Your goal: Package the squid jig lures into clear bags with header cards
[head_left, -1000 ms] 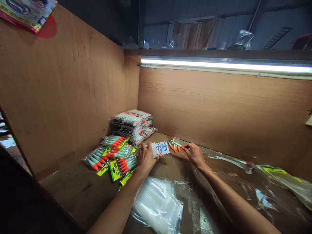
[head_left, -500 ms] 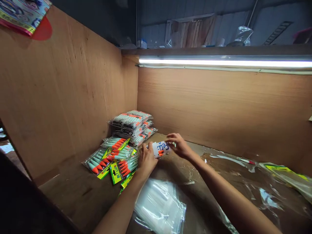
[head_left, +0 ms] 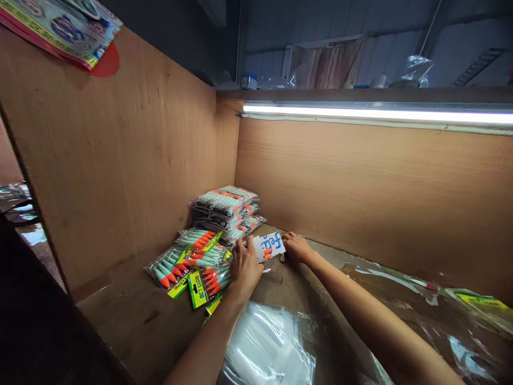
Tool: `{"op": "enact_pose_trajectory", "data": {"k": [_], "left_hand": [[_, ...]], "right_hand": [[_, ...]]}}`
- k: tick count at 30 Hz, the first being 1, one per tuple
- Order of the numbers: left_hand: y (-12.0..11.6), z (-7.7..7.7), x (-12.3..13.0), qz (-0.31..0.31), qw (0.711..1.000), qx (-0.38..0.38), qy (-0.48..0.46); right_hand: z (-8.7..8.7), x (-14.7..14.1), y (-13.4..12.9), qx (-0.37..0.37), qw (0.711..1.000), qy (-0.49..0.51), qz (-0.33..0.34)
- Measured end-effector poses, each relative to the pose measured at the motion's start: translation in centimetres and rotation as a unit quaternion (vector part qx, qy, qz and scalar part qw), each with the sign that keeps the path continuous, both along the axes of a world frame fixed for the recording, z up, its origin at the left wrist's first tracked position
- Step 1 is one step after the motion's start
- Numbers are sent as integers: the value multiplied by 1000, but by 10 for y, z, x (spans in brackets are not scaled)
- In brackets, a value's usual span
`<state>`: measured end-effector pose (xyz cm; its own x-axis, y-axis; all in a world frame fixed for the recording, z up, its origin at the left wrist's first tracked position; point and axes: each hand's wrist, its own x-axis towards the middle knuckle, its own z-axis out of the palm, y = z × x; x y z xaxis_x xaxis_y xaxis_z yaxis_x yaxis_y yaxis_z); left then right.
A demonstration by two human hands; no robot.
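Note:
My left hand (head_left: pixel 246 264) is closed on a white card (head_left: pixel 273 245) with blue lettering and orange tips showing at its lower edge. Just right of the card is my right hand (head_left: pixel 297 248), its fingers bent near a small shiny piece (head_left: pixel 282 257); whether it grips anything is too small to tell. Packs of pale green and orange lures with yellow header cards (head_left: pixel 197 289) lie left of my left hand. Behind them rises a stack of clear packs (head_left: pixel 226 202) of similar lures. Clear plastic bags (head_left: pixel 268 342) lie between my forearms.
Wooden panels stand at the left (head_left: pixel 132 144) and back (head_left: pixel 360 182). A lit tube lamp (head_left: pixel 360 113) runs under a shelf. Plastic scraps and a yellow-edged bag (head_left: pixel 481 303) lie at the right. Printed packets (head_left: pixel 68 32) hang at the upper left.
The view has shifted, so the scene sits further right and lower. The card's lettering now shows more fully, and my right hand has moved lower beside the card.

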<state>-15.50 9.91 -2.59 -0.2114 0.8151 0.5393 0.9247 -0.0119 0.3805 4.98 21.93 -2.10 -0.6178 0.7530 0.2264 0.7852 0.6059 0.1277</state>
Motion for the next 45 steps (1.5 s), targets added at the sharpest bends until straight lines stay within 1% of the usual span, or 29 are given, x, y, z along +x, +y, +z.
{"op": "enact_pose_trajectory", "data": {"k": [4,6,9,12,14,16,18,20,23,25,27,30,32,33,35,37,39,40,42,45], "left_hand": [[-1,-1,-1,6,1000,4,-5],[-1,-1,-2,16,1000,-7,-9],[-2,0,-2,22,999,-30,-8],[-3,1,1,13,999,-47,-4],[-5,0,5,2,998,-59,-2],[-7,0,8,-9,997,-72,0],[-8,-1,11,-19,996,-83,5],[-9,-2,14,-27,996,-85,8],[-11,-4,17,-53,996,-74,19],[-12,-5,18,-74,995,-64,28],[-13,-7,20,-86,994,-57,33],[-15,-6,21,-86,994,-52,36],[-15,-4,20,-80,995,-57,34],[-14,-2,20,-75,995,-59,31],[-13,1,17,-60,996,-63,22],[-12,4,15,-45,997,-61,17],[-10,6,13,-34,998,-52,19],[-9,6,13,-31,998,-46,22],[-8,5,12,-29,999,-33,30],[-8,3,12,-29,998,-29,40]], "right_hand": [[8,0,-4,-6,1000,13,7],[13,7,-9,-2,999,44,-14],[24,27,-19,5,991,118,-62],[35,50,-34,-2,979,187,-75],[42,61,-50,-14,975,214,-63],[47,65,-68,-27,972,227,-47],[50,64,-85,-31,972,229,-34],[54,57,-98,-23,974,225,-32],[57,37,-108,32,982,183,-32],[55,20,-109,70,987,147,-16],[50,2,-107,77,989,127,9],[43,-17,-98,41,991,118,47],[44,-16,-86,17,991,123,59],[47,-11,-78,12,990,133,51],[55,8,-58,17,987,162,3],[63,33,-36,26,979,187,-75],[65,56,-16,16,971,187,-147],[63,64,-7,5,969,179,-172],[54,70,7,-22,968,153,-195],[39,61,26,-52,976,103,-183]]}}
